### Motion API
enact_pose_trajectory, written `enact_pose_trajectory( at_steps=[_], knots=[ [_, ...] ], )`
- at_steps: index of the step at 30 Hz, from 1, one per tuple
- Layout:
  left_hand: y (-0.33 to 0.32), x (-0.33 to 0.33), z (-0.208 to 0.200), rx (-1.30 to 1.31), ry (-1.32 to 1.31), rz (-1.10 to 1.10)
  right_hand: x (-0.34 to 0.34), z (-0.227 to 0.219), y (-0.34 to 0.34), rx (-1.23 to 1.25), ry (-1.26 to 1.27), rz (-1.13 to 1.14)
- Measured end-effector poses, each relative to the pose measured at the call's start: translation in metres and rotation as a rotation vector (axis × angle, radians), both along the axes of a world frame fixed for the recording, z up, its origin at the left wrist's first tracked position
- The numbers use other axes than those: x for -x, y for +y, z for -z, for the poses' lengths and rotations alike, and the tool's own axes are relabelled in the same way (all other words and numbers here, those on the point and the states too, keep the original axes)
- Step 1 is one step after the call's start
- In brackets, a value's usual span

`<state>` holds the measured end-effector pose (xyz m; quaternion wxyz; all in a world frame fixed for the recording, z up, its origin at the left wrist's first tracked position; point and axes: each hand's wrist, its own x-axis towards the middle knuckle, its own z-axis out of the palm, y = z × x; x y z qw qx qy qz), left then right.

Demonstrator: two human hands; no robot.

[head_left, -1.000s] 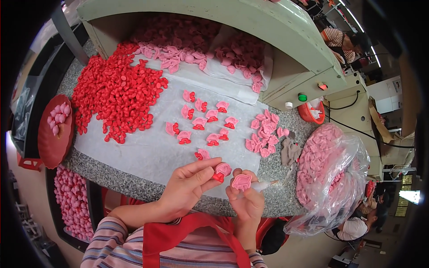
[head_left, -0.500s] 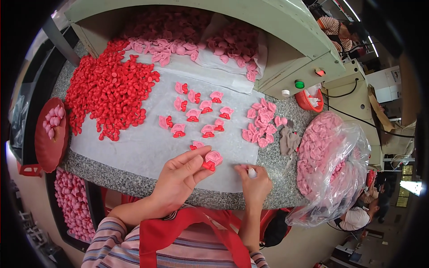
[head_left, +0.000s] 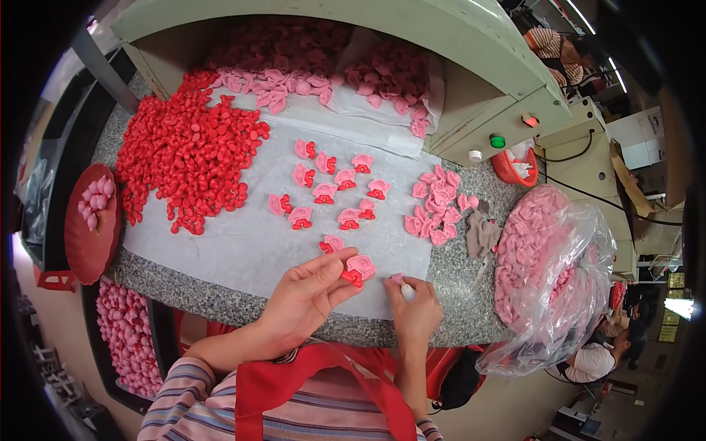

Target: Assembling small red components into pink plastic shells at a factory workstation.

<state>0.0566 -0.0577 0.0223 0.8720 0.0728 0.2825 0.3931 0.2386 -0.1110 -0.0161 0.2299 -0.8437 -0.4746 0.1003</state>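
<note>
A small moulded pink-and-red piece (head_left: 359, 269) is pinched between the thumb and fingers of my left hand (head_left: 298, 303), just above the near edge of the paper. To its right, my right hand (head_left: 416, 316) is closed round a small white nozzle-tipped thing (head_left: 408, 292), perhaps a glue bottle, mostly hidden by the fingers. At those fingertips a bit of pink (head_left: 397, 278) shows, too small to make out. Beyond my hands, several joined pink-and-red pieces (head_left: 323, 192) lie spread on the white paper (head_left: 243, 257); one lies close to my left fingertips.
A heap of red parts (head_left: 191, 154) covers the left side. Loose pink parts (head_left: 437, 202) lie right, beside a grey cloth (head_left: 482, 235) and a plastic bag of pink parts (head_left: 537, 272). A red dish (head_left: 77, 242) sits at left; a pale green machine housing (head_left: 471, 110) stands behind.
My right hand has moved slightly left, toward the piece in my left hand. That piece has turned a little. The whole view has shifted slightly.
</note>
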Motion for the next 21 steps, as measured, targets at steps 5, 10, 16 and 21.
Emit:
enact_pose_trajectory(
  at_steps=[5, 10, 16, 21],
  knots=[
    [-0.001, 0.004, 0.004, -0.037, 0.011, 0.005, -0.007, 0.005, 0.001, -0.135, 0.072, -0.113],
    [-0.003, 0.003, 0.002, -0.036, -0.01, 0.038, -0.017, -0.02, -0.003, -0.204, 1.261, -0.08],
    [-0.001, 0.003, 0.001, -0.057, 0.008, 0.008, -0.016, -0.014, 0.0, -0.311, 1.962, -0.198],
    [-0.001, 0.003, -0.004, -0.012, 0.004, -0.019, -0.015, -0.01, -0.001, -0.29, 2.143, -0.197]
  ],
)
